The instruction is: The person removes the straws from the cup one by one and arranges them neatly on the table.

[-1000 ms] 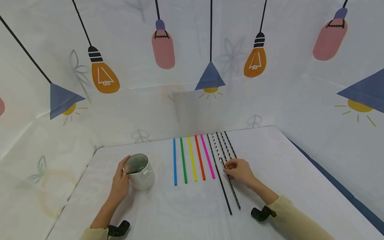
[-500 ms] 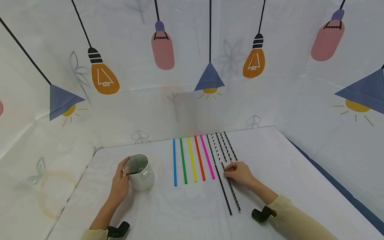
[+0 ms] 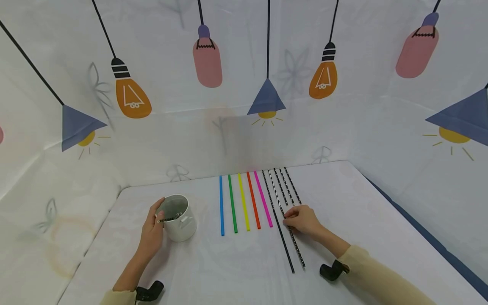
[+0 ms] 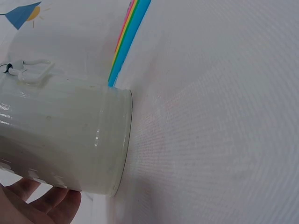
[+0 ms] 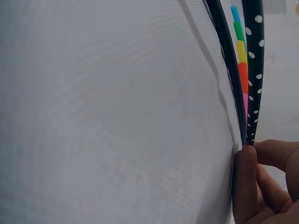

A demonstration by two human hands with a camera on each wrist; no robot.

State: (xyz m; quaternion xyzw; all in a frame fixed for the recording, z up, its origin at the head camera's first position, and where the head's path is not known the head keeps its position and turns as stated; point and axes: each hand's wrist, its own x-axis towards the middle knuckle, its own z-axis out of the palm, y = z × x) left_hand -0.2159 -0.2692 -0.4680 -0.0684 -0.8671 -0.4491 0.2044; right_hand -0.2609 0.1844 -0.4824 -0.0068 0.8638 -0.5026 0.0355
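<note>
My left hand (image 3: 151,233) grips a white cup (image 3: 183,230) by its near-left side, thumb at the rim. In the left wrist view the cup (image 4: 60,130) shows a small clasp, and fingertips touch its wall. Dark patterned straws (image 3: 173,218) lie inside the cup, one end by the thumb. My right hand (image 3: 304,220) pinches the upper end of a black straw with white dots (image 3: 296,248), seen large in the right wrist view. Just left of that dotted straw lies a plain black straw (image 3: 284,241).
Blue (image 3: 222,205), green (image 3: 233,203), yellow (image 3: 244,201), red (image 3: 253,201) and pink (image 3: 263,199) straws lie in a row on the white table (image 3: 213,271). Several black-and-white patterned straws (image 3: 292,185) continue the row rightward. A printed cloth wall (image 3: 236,140) stands behind.
My right hand has shifted slightly toward me along the dotted straw's line, showing more of the patterned straws behind it. The left hand and cup stay in place.
</note>
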